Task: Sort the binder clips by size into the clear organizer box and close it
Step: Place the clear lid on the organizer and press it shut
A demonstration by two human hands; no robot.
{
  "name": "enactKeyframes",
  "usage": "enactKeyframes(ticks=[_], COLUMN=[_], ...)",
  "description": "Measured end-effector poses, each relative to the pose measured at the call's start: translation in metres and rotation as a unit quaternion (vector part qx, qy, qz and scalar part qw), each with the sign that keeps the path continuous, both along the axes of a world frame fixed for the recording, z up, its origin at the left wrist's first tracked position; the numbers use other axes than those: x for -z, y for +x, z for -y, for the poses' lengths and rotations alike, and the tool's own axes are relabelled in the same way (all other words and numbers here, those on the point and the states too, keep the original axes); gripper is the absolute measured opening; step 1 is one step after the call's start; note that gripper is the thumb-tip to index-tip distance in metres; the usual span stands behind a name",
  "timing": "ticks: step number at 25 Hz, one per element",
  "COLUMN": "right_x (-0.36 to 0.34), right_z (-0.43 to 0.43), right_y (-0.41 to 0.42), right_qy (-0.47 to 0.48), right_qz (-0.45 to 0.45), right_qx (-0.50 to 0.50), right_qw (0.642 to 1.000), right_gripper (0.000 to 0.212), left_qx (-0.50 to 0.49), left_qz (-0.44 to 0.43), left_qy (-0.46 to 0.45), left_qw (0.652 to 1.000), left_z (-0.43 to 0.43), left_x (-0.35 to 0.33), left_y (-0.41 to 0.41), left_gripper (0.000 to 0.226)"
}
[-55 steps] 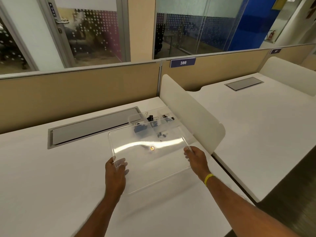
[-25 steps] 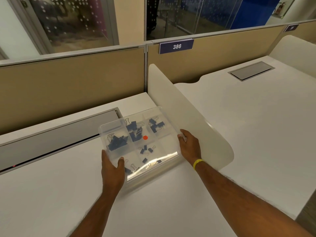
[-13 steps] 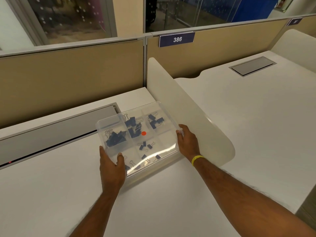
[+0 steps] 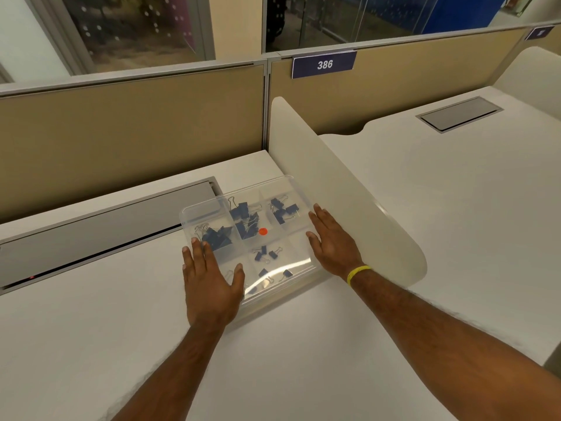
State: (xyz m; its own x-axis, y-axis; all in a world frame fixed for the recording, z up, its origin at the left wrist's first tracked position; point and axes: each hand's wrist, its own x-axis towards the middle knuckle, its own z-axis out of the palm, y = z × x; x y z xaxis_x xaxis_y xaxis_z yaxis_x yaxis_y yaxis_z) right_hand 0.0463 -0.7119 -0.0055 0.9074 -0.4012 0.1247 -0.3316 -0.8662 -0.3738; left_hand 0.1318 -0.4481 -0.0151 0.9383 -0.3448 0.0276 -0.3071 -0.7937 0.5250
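The clear organizer box [image 4: 279, 185] rests on the white desk with its transparent lid lying flat over it. Through the lid I see blue binder clips [image 4: 246, 220] grouped in several compartments, larger ones at the back left, smaller ones [image 4: 267, 253] toward the front. A red dot [image 4: 263, 231] marks the lid's middle. My left hand [image 4: 211, 284] lies flat, fingers spread, on the lid's front left corner. My right hand [image 4: 329, 241] lies flat on the lid's right edge. Neither hand grips anything.
A white curved divider panel [image 4: 349, 205] stands right beside the box, touching my right hand's side. A grey cable flap [image 4: 100, 226] runs along the desk behind and left of the box. Tan partition walls [image 4: 130, 126] close the back. A second desk [image 4: 455, 192] lies to the right.
The lid came down from held above the box onto it. My hands moved from gripping the lid's edges to lying flat on top of it.
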Motion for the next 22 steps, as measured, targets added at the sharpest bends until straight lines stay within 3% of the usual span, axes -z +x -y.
enactKeyframes(ticks=[14,22], right_x=[-0.005,-0.015], right_z=[0.001,-0.003], right_y=[0.003,0.036], right_qy=[0.030,-0.057], right_qz=[-0.016,-0.020], right_qx=[0.010,0.034], right_qw=[0.999,0.998], right_gripper=[0.060,0.066], left_qx=[0.018,0.071], left_qz=[0.025,0.082], left_qy=[0.084,0.189], left_qw=[0.996,0.976], left_z=[0.002,-0.001], left_x=[-0.008,-0.015], left_y=[0.006,0.033], left_gripper=[0.100,0.104])
